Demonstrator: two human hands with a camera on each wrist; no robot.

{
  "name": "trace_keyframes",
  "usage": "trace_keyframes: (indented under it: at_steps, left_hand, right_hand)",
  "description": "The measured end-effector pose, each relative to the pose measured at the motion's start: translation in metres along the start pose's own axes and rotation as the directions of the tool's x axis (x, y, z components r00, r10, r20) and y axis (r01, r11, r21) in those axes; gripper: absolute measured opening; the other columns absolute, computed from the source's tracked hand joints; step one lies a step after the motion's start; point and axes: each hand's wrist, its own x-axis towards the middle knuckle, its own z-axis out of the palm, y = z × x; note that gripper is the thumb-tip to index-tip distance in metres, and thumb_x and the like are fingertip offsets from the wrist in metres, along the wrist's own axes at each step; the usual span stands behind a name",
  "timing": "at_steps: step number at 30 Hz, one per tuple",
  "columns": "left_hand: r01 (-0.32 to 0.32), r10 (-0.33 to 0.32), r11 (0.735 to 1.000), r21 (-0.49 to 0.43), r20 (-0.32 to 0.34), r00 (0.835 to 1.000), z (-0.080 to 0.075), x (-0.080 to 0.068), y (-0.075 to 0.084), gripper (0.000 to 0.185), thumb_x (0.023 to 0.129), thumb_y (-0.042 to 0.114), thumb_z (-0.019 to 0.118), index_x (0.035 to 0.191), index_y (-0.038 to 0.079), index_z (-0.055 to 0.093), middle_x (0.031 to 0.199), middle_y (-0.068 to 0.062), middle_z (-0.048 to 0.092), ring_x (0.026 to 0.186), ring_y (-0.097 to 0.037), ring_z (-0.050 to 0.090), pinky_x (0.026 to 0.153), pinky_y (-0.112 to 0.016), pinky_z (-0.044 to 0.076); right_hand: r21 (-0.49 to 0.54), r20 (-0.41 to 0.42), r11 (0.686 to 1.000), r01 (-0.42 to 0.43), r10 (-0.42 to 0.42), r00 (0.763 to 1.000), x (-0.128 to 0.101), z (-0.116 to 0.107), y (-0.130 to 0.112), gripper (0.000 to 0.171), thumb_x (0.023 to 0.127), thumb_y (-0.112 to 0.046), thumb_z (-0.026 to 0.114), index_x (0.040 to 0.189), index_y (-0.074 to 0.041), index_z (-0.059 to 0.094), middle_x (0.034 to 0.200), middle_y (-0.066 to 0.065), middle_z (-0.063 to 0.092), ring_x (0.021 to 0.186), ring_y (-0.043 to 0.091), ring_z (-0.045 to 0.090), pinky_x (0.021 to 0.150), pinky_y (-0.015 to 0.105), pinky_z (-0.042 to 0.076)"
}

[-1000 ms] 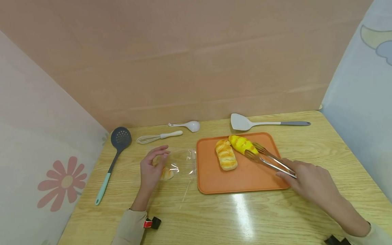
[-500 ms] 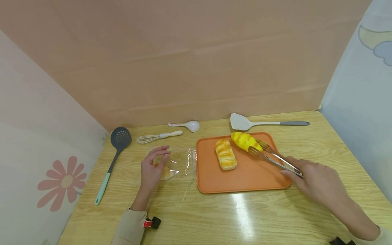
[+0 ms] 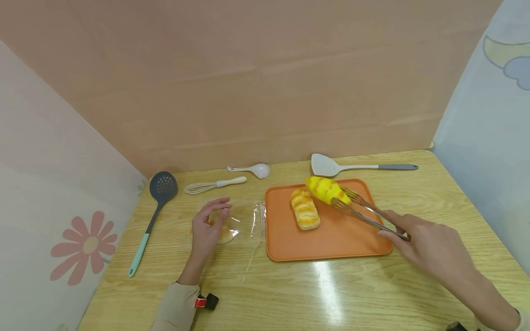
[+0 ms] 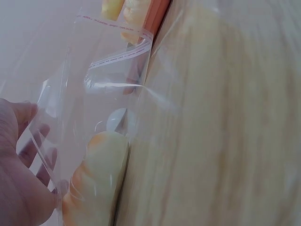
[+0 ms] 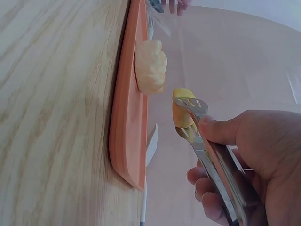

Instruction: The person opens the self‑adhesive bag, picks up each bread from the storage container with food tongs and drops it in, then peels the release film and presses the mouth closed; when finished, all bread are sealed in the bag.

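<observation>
Yellow striped bread (image 3: 325,189): clear of the tray, above its far side; I count this piece as picked up and not yet set down.
Metal tongs (image 5: 221,162): my right hand (image 3: 432,243) grips them, thumb on one arm and fingers along the other, and their slotted ends pinch the yellow bread by its right end.
Clear plastic bag (image 3: 256,219): on the table (image 3: 290,294) just left of the tray, strip-edged end toward it; my left hand (image 3: 206,230) has the film between thumb and curved fingers, though how firm that pinch is I cannot tell.
Golden-topped bread (image 4: 101,179): inside the bag, away from the strip and near my left hand; I judge this one done.
Orange tray (image 3: 331,239): one golden-brown loaf (image 3: 305,210) lies on its left half, touched by neither tongs nor hand; I reckon it not yet begun.
Skimmer (image 3: 163,186), whisk (image 3: 215,184), ladle (image 3: 261,170), turner (image 3: 325,165): all lying apart from my hands, seemingly no part of this work.
Left to do, as I judge it: bagging the yellow piece, perhaps the loaf too; whether the bag's mouth stands open I cannot tell.
</observation>
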Motion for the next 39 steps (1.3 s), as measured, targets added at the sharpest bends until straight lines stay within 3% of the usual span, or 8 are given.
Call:
trace_keyframes:
  at_steps: [6,11,16,30,35,39]
  left_hand:
    - [0.004,-0.004,1.000,0.003,-0.002,1.000,0.001,0.000,0.001,0.010,0.100,-0.009,0.075,0.109,-0.006,0.080,0.131,-0.026,0.075,0.126,-0.009,0.068,0.113,-0.026,0.052]
    - [0.003,-0.003,1.000,0.007,-0.002,1.000,0.001,0.001,0.001,0.011,0.100,-0.009,0.075,0.109,-0.005,0.080,0.131,-0.026,0.075,0.126,-0.009,0.068,0.113,-0.026,0.052]
    - [0.001,-0.001,1.000,0.008,0.000,1.000,0.000,0.000,0.001,0.010,0.100,-0.009,0.075,0.109,-0.006,0.080,0.131,-0.027,0.075,0.125,-0.008,0.068,0.113,-0.025,0.052]
    - [-0.005,0.005,1.000,0.010,0.008,1.000,0.000,0.000,0.001,0.010,0.101,-0.008,0.074,0.109,-0.005,0.080,0.132,-0.026,0.075,0.126,-0.008,0.068,0.111,-0.026,0.054]
    - [0.000,0.000,1.000,0.005,0.006,1.000,0.000,0.000,0.001,0.011,0.101,-0.008,0.074,0.109,-0.005,0.080,0.132,-0.026,0.075,0.126,-0.009,0.068,0.111,-0.026,0.054]
    - [-0.011,0.011,1.000,0.002,0.004,1.000,0.000,0.000,0.001,0.011,0.101,-0.009,0.074,0.109,-0.005,0.080,0.131,-0.027,0.075,0.126,-0.009,0.068,0.111,-0.026,0.054]
  right_hand:
    - [0.018,-0.023,0.999,0.049,-0.048,0.999,0.001,0.002,-0.006,0.047,0.093,-0.036,0.091,0.132,-0.013,0.080,0.081,-0.011,0.073,0.057,-0.002,0.055,0.043,0.023,0.034]
    - [0.030,-0.058,0.995,0.097,-0.095,0.994,0.001,0.004,-0.012,0.049,0.091,-0.036,0.092,0.131,-0.010,0.080,0.085,-0.002,0.078,0.054,-0.005,0.052,0.042,0.021,0.033]
    - [0.044,-0.060,0.991,0.123,-0.120,0.991,0.002,0.005,-0.019,0.047,0.091,-0.035,0.092,0.131,-0.011,0.081,0.086,-0.004,0.077,0.056,-0.010,0.045,0.043,0.020,0.032]
    - [0.059,-0.061,0.975,0.216,-0.212,0.975,0.008,0.014,-0.045,0.046,0.093,-0.040,0.090,0.131,-0.015,0.080,0.096,0.001,0.083,0.054,0.000,0.062,0.045,0.018,0.039]
    - [0.089,-0.032,0.969,0.229,-0.227,0.973,0.012,0.018,-0.053,0.044,0.095,-0.041,0.088,0.132,-0.018,0.080,0.085,-0.010,0.076,0.055,-0.009,0.049,0.045,0.016,0.035]
    - [0.105,-0.043,0.960,0.259,-0.255,0.966,0.014,0.023,-0.059,0.043,0.104,-0.053,0.075,0.132,-0.021,0.079,0.081,-0.017,0.068,0.057,-0.013,0.041,0.045,0.015,0.032]
